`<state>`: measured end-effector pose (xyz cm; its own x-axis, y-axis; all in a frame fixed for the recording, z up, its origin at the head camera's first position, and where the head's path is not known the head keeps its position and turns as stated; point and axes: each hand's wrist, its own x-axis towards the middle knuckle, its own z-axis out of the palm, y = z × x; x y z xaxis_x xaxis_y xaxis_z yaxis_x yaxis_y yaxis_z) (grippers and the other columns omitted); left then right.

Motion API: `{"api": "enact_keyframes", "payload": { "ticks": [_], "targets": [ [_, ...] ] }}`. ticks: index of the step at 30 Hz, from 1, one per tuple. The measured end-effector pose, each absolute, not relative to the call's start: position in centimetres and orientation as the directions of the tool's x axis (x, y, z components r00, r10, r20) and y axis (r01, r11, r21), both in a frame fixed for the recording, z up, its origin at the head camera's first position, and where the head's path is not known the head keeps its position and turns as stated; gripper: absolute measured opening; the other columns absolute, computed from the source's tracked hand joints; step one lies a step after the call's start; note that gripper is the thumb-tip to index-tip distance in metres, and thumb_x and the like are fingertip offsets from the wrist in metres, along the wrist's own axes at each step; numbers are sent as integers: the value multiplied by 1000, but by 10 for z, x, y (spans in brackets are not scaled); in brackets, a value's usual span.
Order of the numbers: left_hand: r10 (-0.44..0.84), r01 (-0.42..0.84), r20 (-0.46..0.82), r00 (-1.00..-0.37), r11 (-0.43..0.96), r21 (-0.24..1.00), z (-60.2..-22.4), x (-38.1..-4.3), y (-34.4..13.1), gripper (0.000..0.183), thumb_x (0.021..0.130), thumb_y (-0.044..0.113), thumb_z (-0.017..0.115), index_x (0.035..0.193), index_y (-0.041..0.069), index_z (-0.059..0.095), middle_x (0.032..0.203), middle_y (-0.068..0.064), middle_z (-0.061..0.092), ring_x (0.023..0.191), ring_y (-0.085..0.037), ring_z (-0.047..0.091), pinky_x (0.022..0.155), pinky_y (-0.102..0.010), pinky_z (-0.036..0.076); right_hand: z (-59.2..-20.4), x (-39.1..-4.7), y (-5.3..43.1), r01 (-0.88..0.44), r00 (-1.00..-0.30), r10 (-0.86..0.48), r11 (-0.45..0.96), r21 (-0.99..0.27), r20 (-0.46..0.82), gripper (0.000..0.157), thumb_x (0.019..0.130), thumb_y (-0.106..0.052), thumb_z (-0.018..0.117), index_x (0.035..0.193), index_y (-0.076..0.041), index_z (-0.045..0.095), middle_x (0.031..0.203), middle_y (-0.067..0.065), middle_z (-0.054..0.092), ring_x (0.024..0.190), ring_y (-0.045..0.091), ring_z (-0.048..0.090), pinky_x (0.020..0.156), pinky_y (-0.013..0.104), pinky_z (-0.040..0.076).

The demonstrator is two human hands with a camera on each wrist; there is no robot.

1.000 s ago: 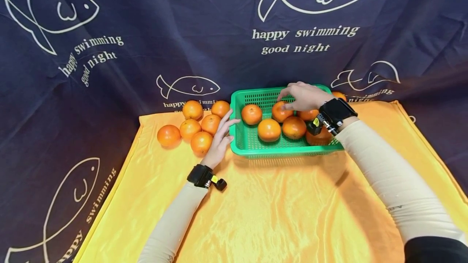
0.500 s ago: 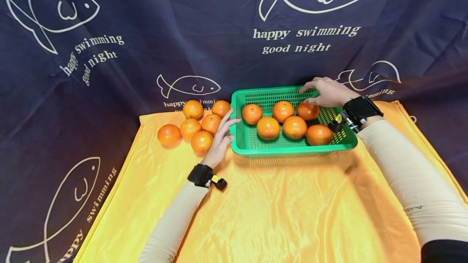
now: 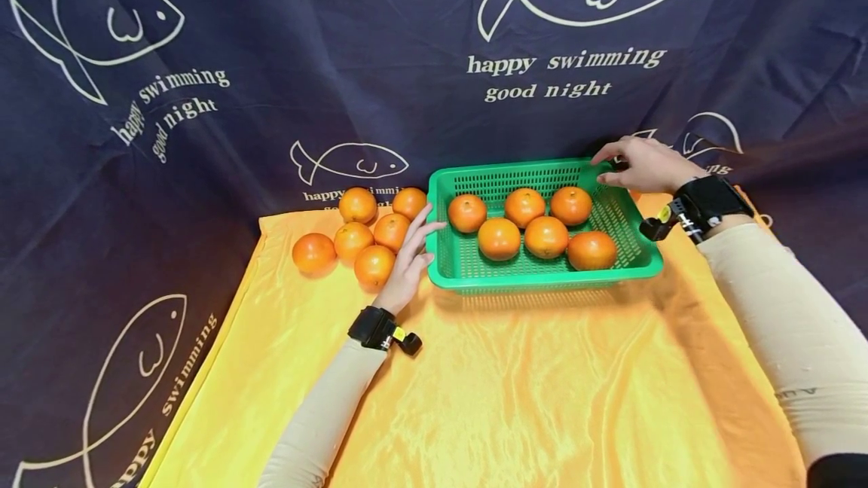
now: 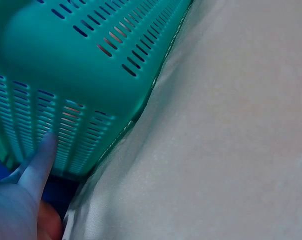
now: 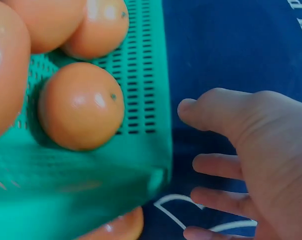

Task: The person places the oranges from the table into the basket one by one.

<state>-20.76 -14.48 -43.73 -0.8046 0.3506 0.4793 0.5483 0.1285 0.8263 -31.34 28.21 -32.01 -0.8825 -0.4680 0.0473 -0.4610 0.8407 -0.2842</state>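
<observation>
right hand (image 3: 647,164): moved from over the oranges (image 3: 546,237) to the far right corner of the green basket (image 3: 542,279), near an outside orange (image 5: 126,227); fingers spread, holding nothing
left hand (image 3: 404,269): straight fingers against the basket's left end
oranges inside: six, none held

We see a green, rectangular, slotted plastic basket (image 3: 542,278) upright, long sides running left to right. Inside we count six round, glossy orange fruits (image 3: 499,239), three in a far row and three nearer. Six loose fruits (image 3: 353,241) cluster at its left, and a partly hidden seventh fruit (image 5: 123,227) lies by its right end.
</observation>
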Motion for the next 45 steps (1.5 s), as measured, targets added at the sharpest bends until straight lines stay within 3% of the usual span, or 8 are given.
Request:
{"api": "enact_keyframes", "payload": {
  "ticks": [2,5,8,14,21,26,35,45],
  "targets": [
    [350,550,482,-803,125,826,-438,-207,-144,51,88,-8,41,138,-5,52,165,-27,15,150,-43,20,111,-76,21,-317,-314,287,-450,-889,-456,848,-280,47,36,92,-24,67,124,-7,69,120,22,68,84,30,62,77,46,47],
    [347,551,484,-803,123,826,-437,-207,-145,51,88,-8,41,138,-5,52,165,-28,15,150,-44,20,111,-76,21,-314,-316,292,-431,-897,-440,860,-274,32,37,92,-23,66,125,-5,68,124,25,67,103,38,61,85,54,48],
    [345,550,485,-804,121,826,-437,-206,-145,50,89,-8,41,138,-5,52,165,-28,15,149,-45,19,110,-77,21,-315,-316,297,-424,-899,-438,862,-277,14,37,92,-20,66,124,-3,67,127,27,65,107,42,61,89,58,48],
    [350,553,488,-800,113,825,-439,-206,-145,48,91,-7,42,138,-7,51,164,-31,15,149,-47,19,109,-77,21,-326,-316,309,-429,-898,-440,855,-290,31,36,89,-9,65,124,-1,67,123,27,67,100,39,63,86,55,48],
    [356,552,485,-799,111,827,-440,-207,-145,49,90,-7,42,138,-5,52,165,-28,14,150,-42,20,111,-76,21,-344,-316,321,-434,-896,-443,852,-293,39,49,82,-3,70,130,3,61,125,34,62,103,44,60,86,59,48],
    [350,556,490,-798,115,823,-441,-207,-145,47,91,-5,43,137,-6,52,164,-29,16,149,-43,22,110,-76,22,-357,-316,325,-437,-896,-441,859,-266,48,55,78,-5,73,131,2,59,114,32,58,89,38,52,74,49,43],
    [357,565,496,-791,119,816,-442,-207,-146,49,90,-8,42,138,-5,52,164,-29,15,149,-43,22,109,-76,23,-375,-318,330,-463,-884,-463,842,-276,72,58,76,-8,79,129,4,60,125,36,50,109,47,46,81,57,44],
    [334,577,512,-791,132,806,-468,-225,-150,48,93,0,44,140,2,52,168,-13,17,152,-29,23,110,-75,23,-397,-329,334,-502,-865,-480,813,-295,150,64,73,-6,80,131,7,57,132,38,47,121,51,40,94,66,42]
  ]
}}
